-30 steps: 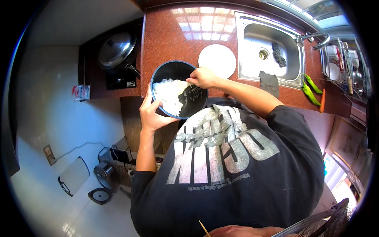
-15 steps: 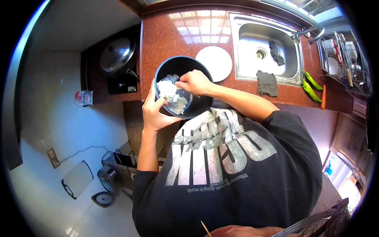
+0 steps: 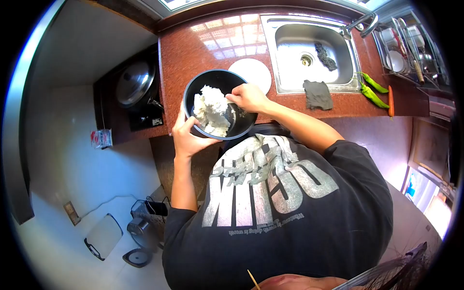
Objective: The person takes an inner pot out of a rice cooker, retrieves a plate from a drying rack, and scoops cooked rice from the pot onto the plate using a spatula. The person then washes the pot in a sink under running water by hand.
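Observation:
A black inner pot (image 3: 248, 123) with a bluish rim is tilted in front of my body, at the counter's near edge. My left hand (image 3: 186, 134) is closed on its left rim, thumb over the edge and fingers along the outside. Inside, a clump of cooked white rice (image 3: 210, 110) is heaped at the left. My right hand (image 3: 249, 98) reaches over the right rim, fingers closed on what looks like a pale rice paddle (image 3: 235, 102), mostly hidden by the hand and rice. Partly behind the pot, a white plate (image 3: 253, 72) lies on the counter.
A steel sink (image 3: 295, 43) with a faucet (image 3: 360, 24) is at the back right. Near it are a dark cloth (image 3: 317, 95), green peppers (image 3: 374, 96), a carrot (image 3: 391, 101) and a dish rack (image 3: 406, 50). A lidded pan (image 3: 135, 83) stands on the left.
The rice has been gathered into a taller heap at the pot's left side. My right hand has shifted slightly right within the pot, and the view has turned a little.

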Motion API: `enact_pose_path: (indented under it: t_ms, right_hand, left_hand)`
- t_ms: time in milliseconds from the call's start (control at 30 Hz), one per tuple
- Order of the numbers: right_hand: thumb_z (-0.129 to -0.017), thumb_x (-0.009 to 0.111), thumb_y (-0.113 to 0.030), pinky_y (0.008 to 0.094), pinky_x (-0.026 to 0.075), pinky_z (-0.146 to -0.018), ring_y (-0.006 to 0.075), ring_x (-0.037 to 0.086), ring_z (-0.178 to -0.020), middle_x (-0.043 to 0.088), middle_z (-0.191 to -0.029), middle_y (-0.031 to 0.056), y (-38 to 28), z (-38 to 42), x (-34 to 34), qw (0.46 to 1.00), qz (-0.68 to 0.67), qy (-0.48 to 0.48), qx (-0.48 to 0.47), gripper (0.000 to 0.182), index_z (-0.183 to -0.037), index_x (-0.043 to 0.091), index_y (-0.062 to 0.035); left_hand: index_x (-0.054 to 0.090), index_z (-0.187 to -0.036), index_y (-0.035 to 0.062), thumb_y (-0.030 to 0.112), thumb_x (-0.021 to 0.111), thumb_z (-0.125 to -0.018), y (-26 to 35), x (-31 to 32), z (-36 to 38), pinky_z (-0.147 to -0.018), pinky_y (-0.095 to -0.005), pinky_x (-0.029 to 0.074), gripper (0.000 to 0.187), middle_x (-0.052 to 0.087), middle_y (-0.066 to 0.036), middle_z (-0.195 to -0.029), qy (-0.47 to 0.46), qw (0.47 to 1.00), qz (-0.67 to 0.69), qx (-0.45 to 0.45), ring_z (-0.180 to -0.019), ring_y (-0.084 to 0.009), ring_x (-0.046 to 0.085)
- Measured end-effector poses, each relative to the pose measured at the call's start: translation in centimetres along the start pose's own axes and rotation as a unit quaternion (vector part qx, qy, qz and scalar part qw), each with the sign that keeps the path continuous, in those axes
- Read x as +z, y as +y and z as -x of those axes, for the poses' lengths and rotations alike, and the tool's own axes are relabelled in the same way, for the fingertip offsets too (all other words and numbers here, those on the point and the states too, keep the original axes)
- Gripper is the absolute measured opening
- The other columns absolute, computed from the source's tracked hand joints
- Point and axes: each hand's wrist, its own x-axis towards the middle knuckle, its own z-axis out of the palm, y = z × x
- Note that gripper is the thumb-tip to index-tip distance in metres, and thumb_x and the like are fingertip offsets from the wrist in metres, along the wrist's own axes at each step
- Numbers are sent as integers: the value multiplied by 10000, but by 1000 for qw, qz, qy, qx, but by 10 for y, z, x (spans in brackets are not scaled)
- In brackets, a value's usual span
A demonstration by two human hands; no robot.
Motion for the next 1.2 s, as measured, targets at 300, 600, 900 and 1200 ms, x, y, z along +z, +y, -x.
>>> enact_pose_path:
  t_ms: [300,600,900,1200]
  right_hand:
    - [-884,656,-366,465,481,-611,354,631,-611,635,-636,174,15,-4,-23,996,24,85,-8,352,-730,730,-58]
    - [-852,680,-343,471,493,-620,362,640,-631,646,-660,173,27,-3,-21,989,70,127,-39,313,-727,731,-61]
    - [-862,678,-333,470,492,-631,367,641,-661,644,-670,176,30,8,-15,989,41,127,-58,304,-745,728,-57]
    - [-901,651,-379,455,482,-656,379,645,-731,645,-750,206,66,30,-14,995,-2,57,76,349,-800,719,-52]
  left_hand:
    - [521,-665,20,347,984,-475,-13,-7,-11,-992,-414,490,599,477,-335,-1409,-1,999,-42,6,-1218,-416,583]
    - [566,-682,-1,375,966,-483,-16,6,-14,-953,-419,517,584,421,-360,-1448,14,997,-76,21,-1188,-424,604]
    - [534,-662,4,363,960,-508,-7,-2,-20,-981,-428,502,578,459,-355,-1416,31,995,-92,21,-1214,-437,581]
    - [548,-694,-15,345,953,-504,-12,-7,-24,-1038,-466,457,574,412,-378,-1437,0,990,-139,19,-1281,-486,498]
